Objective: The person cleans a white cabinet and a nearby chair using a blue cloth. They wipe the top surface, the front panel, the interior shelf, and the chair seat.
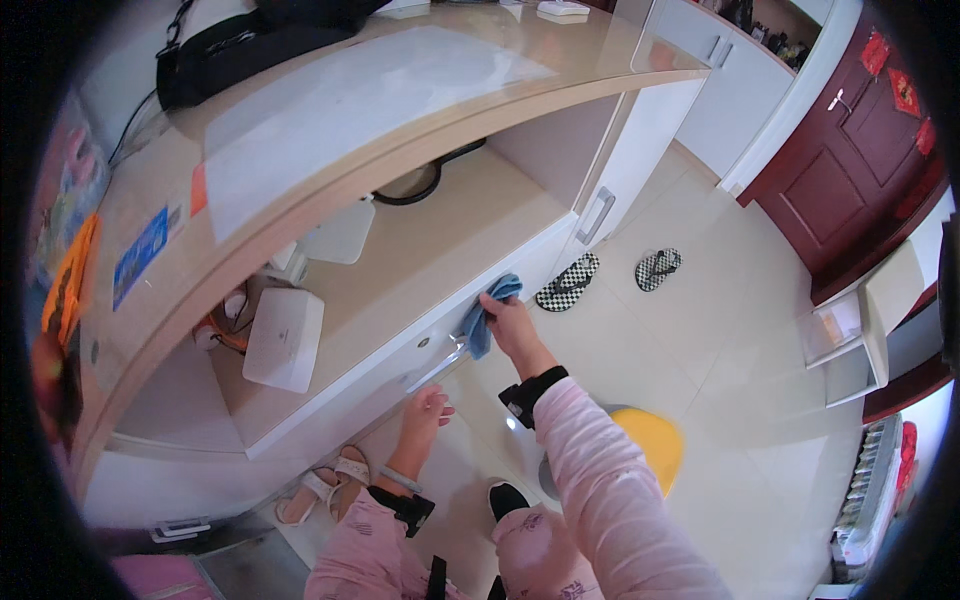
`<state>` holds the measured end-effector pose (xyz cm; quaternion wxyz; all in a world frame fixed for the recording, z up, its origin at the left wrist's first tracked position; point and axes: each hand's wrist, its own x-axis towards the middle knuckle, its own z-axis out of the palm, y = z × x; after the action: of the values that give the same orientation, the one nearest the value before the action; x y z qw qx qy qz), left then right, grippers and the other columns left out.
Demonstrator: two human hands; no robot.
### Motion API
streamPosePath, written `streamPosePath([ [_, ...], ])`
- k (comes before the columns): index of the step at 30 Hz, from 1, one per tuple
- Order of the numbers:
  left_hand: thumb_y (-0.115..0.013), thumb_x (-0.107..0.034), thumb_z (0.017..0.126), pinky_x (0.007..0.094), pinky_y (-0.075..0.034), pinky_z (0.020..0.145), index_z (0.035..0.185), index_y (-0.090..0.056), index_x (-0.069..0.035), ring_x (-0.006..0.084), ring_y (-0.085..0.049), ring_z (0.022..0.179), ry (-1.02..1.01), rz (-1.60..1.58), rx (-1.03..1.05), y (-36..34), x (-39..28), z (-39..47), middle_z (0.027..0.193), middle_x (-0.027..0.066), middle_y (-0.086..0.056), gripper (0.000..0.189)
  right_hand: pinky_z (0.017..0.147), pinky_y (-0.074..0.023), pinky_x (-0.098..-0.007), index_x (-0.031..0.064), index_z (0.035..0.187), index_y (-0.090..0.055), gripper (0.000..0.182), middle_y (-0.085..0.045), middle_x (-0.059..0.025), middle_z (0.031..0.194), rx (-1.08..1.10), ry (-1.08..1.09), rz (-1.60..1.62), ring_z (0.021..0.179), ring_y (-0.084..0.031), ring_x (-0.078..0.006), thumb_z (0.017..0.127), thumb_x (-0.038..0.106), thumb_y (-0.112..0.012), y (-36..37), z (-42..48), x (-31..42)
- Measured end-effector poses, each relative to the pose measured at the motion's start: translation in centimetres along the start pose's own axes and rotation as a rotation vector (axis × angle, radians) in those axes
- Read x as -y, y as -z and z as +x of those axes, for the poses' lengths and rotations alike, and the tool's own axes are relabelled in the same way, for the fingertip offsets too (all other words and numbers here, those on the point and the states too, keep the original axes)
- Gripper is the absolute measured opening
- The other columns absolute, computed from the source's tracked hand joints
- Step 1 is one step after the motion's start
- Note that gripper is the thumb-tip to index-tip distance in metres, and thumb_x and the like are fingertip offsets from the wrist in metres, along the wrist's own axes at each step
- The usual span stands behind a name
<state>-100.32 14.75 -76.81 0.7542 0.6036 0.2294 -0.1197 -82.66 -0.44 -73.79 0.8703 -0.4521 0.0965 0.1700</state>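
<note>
My right hand [513, 328] grips a folded blue cloth [475, 327] against the white drawer front [420, 352] of a cabinet. Just below the cloth runs a metal drawer handle [436, 365], and a small round lock [424, 343] sits in the panel above it. My left hand [427, 411] hangs near the lower end of that handle with its fingers loosely curled and apart, holding nothing. Above the drawer, an open shelf [450, 217] carries a white box-shaped device [284, 339], a white flat panel [341, 234] and a black-rimmed round object [409, 187], partly hidden by the countertop.
The curved countertop [480, 112] overhangs the shelf. Checkered flip-flops [568, 283] and beige sandals [322, 484] lie on the tiled floor [720, 337]. A yellow-topped stool [652, 442] stands beside my right arm. A white chair [870, 322] is at the right, near a dark red door [832, 180].
</note>
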Motion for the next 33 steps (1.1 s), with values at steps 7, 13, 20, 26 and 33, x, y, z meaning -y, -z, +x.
streamPosePath([
  [7, -0.074, -0.016, 0.070, 0.0427, -0.042, 0.088, 0.140, -0.016, -0.006, 0.0354, -0.040, 0.119, -0.382, 0.624, -0.160, -6.9, -5.3, -0.9, 0.132, 0.0219, -0.033, 0.093, 0.078, -0.0498, -0.0295, -0.0022, 0.114, -0.050, 0.037, -0.061, -0.0102, 0.100, -0.016, 0.050, -0.532, 0.086, -0.061, -0.0189, 0.082, 0.009, -0.064, -0.5, -7.5, 5.6],
  [13, -0.079, -0.011, 0.059, 0.0433, -0.030, 0.103, 0.132, -0.033, 0.000, 0.0409, -0.025, 0.129, -0.637, 1.036, -0.013, -14.6, -11.1, -2.9, 0.138, 0.0256, -0.025, 0.087, 0.078, -0.0491, -0.0279, -0.0035, 0.116, -0.050, 0.040, -0.061, -0.0083, 0.102, -0.031, -0.254, -0.023, 0.088, -0.060, -0.0167, 0.083, 0.014, -0.065, -1.5, -15.1, 17.3],
  [20, -0.058, 0.012, 0.067, 0.0279, -0.046, 0.085, 0.120, -0.046, 0.000, 0.0187, -0.058, 0.097, -0.290, 0.257, -0.011, -21.8, -18.5, -6.1, 0.109, 0.0106, -0.058, 0.056, 0.095, -0.0395, -0.0346, 0.0050, 0.139, -0.028, 0.070, -0.041, -0.0150, 0.134, -0.206, 0.088, -0.677, 0.118, -0.044, -0.0252, 0.082, 0.019, -0.067, 3.4, -18.8, 24.3],
  [26, -0.059, -0.002, 0.075, 0.0306, -0.043, 0.087, 0.120, -0.046, -0.002, 0.0175, -0.054, 0.099, -0.053, 0.339, 0.154, -29.1, -25.6, -8.9, 0.109, 0.0078, -0.055, 0.048, 0.098, -0.0345, -0.0338, 0.0035, 0.141, -0.023, 0.073, -0.041, -0.0123, 0.131, 0.094, -0.125, -0.054, 0.118, -0.042, -0.0219, 0.086, 0.031, -0.062, -0.1, -22.5, 29.4],
  [33, -0.050, -0.017, 0.090, 0.0258, -0.038, 0.093, 0.130, -0.039, -0.001, 0.0128, -0.049, 0.105, 0.274, -0.149, 0.483, -33.6, -32.3, -9.5, 0.114, 0.0043, -0.051, 0.044, 0.093, -0.0375, -0.0302, 0.0011, 0.128, -0.039, 0.061, -0.050, -0.0069, 0.120, -0.162, -0.153, 0.108, 0.109, -0.047, -0.0162, 0.084, 0.035, -0.064, 0.2, -22.5, 32.0],
])
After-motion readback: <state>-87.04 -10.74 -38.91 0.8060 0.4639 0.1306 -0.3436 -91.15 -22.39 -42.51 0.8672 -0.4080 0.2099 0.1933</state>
